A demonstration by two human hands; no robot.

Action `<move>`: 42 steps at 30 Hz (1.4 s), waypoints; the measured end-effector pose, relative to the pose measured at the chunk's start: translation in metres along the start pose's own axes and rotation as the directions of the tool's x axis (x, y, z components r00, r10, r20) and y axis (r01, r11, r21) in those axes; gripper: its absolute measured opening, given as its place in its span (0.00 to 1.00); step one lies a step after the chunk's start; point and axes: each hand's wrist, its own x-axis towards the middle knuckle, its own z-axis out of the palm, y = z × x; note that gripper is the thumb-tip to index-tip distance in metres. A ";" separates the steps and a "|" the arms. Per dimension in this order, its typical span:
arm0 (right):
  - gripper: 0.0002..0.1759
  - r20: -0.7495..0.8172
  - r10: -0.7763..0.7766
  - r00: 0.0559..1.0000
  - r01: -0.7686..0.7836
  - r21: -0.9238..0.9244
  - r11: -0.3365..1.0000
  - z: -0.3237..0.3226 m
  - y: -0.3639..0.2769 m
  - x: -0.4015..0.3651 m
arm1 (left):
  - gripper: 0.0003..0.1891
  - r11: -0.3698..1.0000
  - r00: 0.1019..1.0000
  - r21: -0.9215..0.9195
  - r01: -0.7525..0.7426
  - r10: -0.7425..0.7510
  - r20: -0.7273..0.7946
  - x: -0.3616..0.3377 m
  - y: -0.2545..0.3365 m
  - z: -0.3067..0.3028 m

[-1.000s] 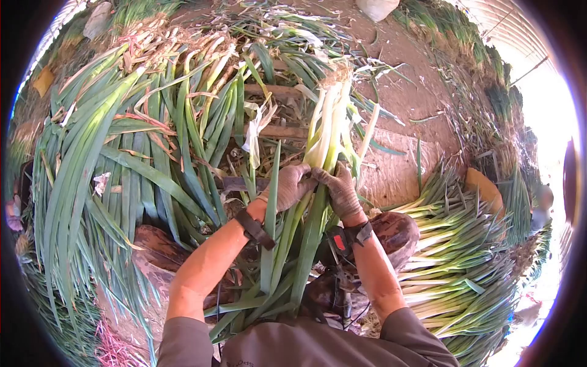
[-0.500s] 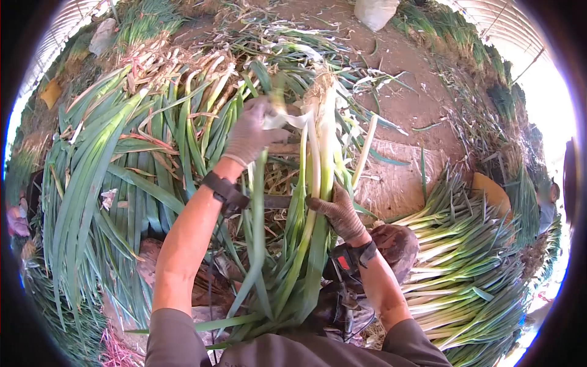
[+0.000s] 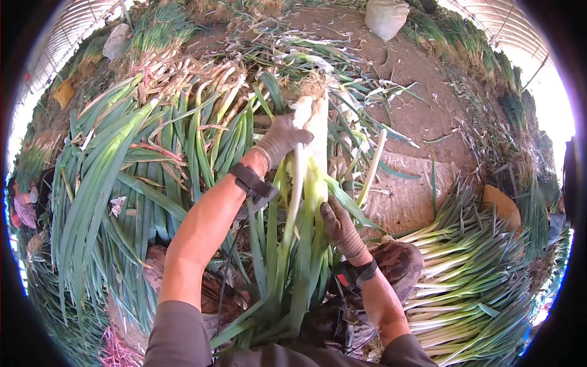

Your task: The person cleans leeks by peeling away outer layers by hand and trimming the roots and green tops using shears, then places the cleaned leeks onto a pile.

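A few large green onions [image 3: 316, 156] stand upright before me, roots at the top and green leaves hanging toward my lap. My left hand [image 3: 282, 139], in a dusty work glove, is closed round their white stems just below the roots, its thumb across the front. Lower down, my right hand [image 3: 342, 229], also gloved, holds the same onions from the right where the stems turn green; some of its fingers are hidden behind them. A loose leaf sticks out to the right above that hand.
A heap of untrimmed onions [image 3: 122, 165] lies on the left, roots away from me. On the right lies a pile of cleaned onions [image 3: 452, 275] with white stems. Peeled scraps [image 3: 354, 85] litter the earth floor beyond, and a white sack [image 3: 386, 18] stands at the back.
My left hand has come right, from pulling a pale strip of skin to gripping the white stems. My right hand has shifted slightly down, and the onions' root end leans a little left.
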 end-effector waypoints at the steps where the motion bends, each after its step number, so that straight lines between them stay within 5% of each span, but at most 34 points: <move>1: 0.23 -0.007 0.034 0.999 -0.034 -0.011 0.999 -0.003 0.009 0.002 | 0.16 0.995 0.998 -0.094 -0.037 0.033 -0.045 -0.002 0.006 0.001; 3: 0.21 -0.021 0.103 0.994 -0.104 -0.032 0.994 -0.007 0.009 0.004 | 0.15 0.979 0.992 -0.201 -0.037 0.012 -0.127 -0.006 0.018 -0.004; 4: 0.19 -0.079 0.013 0.997 -0.014 -0.008 1.000 -0.003 0.010 0.003 | 0.14 0.971 0.989 -0.231 -0.057 0.024 -0.143 -0.004 0.015 -0.012; 7: 0.20 -0.122 0.124 0.985 -0.144 -0.170 0.975 0.001 0.013 0.002 | 0.12 0.950 0.990 -0.297 -0.098 0.064 -0.123 -0.007 0.032 -0.033; 8: 0.19 -0.174 0.049 0.984 -0.088 -0.222 0.971 0.005 0.011 0.001 | 0.13 0.934 0.986 -0.344 -0.096 0.042 -0.163 -0.010 0.039 -0.039; 11: 0.19 -0.102 0.007 0.995 -0.035 -0.283 0.958 0.010 0.002 -0.009 | 0.13 0.996 0.998 -0.075 -0.058 0.057 -0.010 -0.014 0.066 -0.061; 18: 0.20 -0.069 -0.036 0.997 0.006 -0.389 0.921 0.002 0.016 -0.015 | 0.08 0.998 0.905 -0.010 -0.068 0.058 -0.422 -0.013 0.088 -0.126; 22: 0.19 -0.041 -0.046 0.998 0.017 -0.535 0.845 -0.012 0.016 -0.013 | 0.08 0.884 0.707 0.430 0.185 0.184 -0.682 -0.012 0.091 -0.145; 26: 0.18 -0.193 0.125 0.973 -0.189 -0.358 0.914 -0.035 0.032 -0.036 | 0.11 0.996 0.559 -0.071 -0.056 -0.028 -0.829 -0.065 0.140 -0.179; 28: 0.17 -0.321 0.211 0.923 -0.297 -0.247 0.923 -0.060 0.067 -0.033 | 0.13 0.946 0.748 -0.291 -0.146 -0.087 -0.658 -0.071 0.142 -0.193; 30: 0.16 -0.368 0.152 0.917 -0.236 -0.194 0.952 -0.067 0.087 -0.020 | 0.14 0.887 0.979 -0.448 -0.112 0.023 -0.200 -0.080 0.133 -0.216; 31: 0.14 -0.324 0.174 0.930 -0.212 -0.086 0.973 -0.060 0.070 -0.014 | 0.09 0.894 0.996 -0.444 0.055 -0.081 -0.040 -0.068 0.112 -0.226; 32: 0.13 -0.206 0.256 0.944 -0.225 0.163 0.961 -0.047 0.039 -0.010 | 0.11 0.985 0.967 -0.167 -0.040 -0.004 -0.254 -0.070 0.108 -0.177; 33: 0.12 -0.082 0.305 0.949 -0.250 0.396 0.883 -0.031 0.010 -0.006 | 0.12 0.876 0.998 -0.482 0.001 0.029 0.055 -0.046 0.078 -0.172; 34: 0.11 -0.047 0.271 0.961 -0.234 0.384 0.893 -0.014 -0.010 -0.003 | 0.13 0.906 0.998 -0.420 -0.061 0.061 -0.013 -0.051 0.085 -0.122; 35: 0.11 -0.014 0.238 0.971 -0.216 0.371 0.903 0.002 -0.025 0.000 | 0.03 0.843 0.978 -0.538 0.009 -0.119 -0.170 -0.045 0.076 -0.088; 37: 0.12 0.050 0.192 0.980 -0.196 0.377 0.905 0.026 -0.040 0.001 | 0.04 0.948 0.911 -0.317 -0.024 -0.110 -0.397 -0.040 0.063 -0.042; 38: 0.13 0.004 0.149 0.989 -0.140 0.353 0.925 0.036 -0.036 0.003 | 0.05 0.901 0.883 0.055 -0.430 0.432 -0.184 -0.015 0.018 -0.059; 40: 0.17 -0.042 0.080 0.996 -0.059 0.361 0.931 0.047 -0.010 0.009 | 0.08 0.932 0.928 -0.052 -0.359 0.350 -0.124 -0.006 0.008 -0.046; 41: 0.20 -0.050 0.050 0.997 -0.034 0.268 0.963 0.046 -0.006 0.009 | 0.09 0.865 0.940 -0.481 0.147 -0.273 -0.205 -0.028 0.039 -0.013; 42: 0.21 -0.029 0.083 0.996 -0.069 0.326 0.943 0.047 -0.001 0.008 | 0.10 0.871 0.987 -0.484 0.083 -0.140 -0.083 -0.029 0.030 -0.010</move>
